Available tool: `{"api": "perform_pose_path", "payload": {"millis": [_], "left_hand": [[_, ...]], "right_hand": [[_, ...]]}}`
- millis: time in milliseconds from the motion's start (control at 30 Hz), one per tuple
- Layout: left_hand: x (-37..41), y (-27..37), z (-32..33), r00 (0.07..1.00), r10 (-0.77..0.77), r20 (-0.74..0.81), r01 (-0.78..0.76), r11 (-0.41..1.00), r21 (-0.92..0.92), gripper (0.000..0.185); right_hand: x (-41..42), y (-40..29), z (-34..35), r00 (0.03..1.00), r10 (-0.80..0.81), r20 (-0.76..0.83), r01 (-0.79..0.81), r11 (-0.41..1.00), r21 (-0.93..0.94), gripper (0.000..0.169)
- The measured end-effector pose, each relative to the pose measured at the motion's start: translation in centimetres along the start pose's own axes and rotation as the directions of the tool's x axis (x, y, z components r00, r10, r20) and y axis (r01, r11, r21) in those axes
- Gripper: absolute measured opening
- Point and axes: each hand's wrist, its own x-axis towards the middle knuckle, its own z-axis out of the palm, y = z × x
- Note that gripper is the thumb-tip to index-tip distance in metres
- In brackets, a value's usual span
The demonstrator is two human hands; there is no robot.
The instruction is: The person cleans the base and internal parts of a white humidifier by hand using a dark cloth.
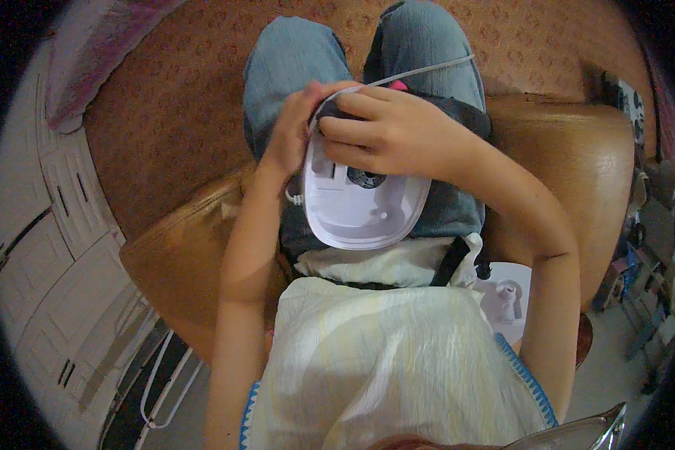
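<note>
On my lap rests an oval white plastic appliance housing [365, 230], its open hollow side facing up. My left hand [292, 135] grips its left edge near the far end. Across the far end lies my right hand [394, 129], its curled fingers reaching into the hollow; what the fingertips touch is hidden. Just below those fingers a dark round slotted part [365, 178] sits inside the housing. A pale cable [422, 72] runs from the far end over my right knee. A short cord sleeve [295, 198] sticks out at the left side.
A second white plastic piece [503, 304] with a raised post lies by my right hip on the brown seat [562, 197]. A pink cloth [101, 56] hangs at the upper left. Blurred clutter [641, 270] stands at the right. A small pink thing [398, 85] shows behind my right hand.
</note>
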Motion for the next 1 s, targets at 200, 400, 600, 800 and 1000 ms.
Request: {"api": "perform_pose_path", "payload": {"millis": [200,400,600,800,1000], "left_hand": [[-0.4,-0.8,-0.5,0.999,-0.052,-0.009,0.052,0.997,-0.06,0.052],[-0.1,0.3,0.1,0.996,-0.059,0.065,0.063,0.996,-0.07,0.042],[0.0,0.4,0.4,0.992,-0.126,0.024,0.124,0.99,0.064,0.049],[0.7,0.0,0.8,0.997,-0.071,0.018,0.072,0.995,-0.069,0.035],[0.6,-0.1,0.5,0.994,-0.111,-0.017,0.109,0.987,-0.122,0.034]], "right_hand": [[-0.7,0.6,-1.7,0.933,0.262,0.249,-0.271,0.963,0.003,0.032],[-4.2,-2.0,-4.7,0.523,0.745,0.414,-0.762,0.626,-0.165,0.04],[-6.0,-8.1,-4.5,0.516,0.562,0.646,-0.789,0.606,0.102,0.039],[-2.4,-12.1,-1.5,0.737,0.486,0.469,-0.675,0.56,0.48,0.036],[1.2,-11.0,0.3,0.799,0.548,0.25,-0.577,0.579,0.576,0.038]]}}
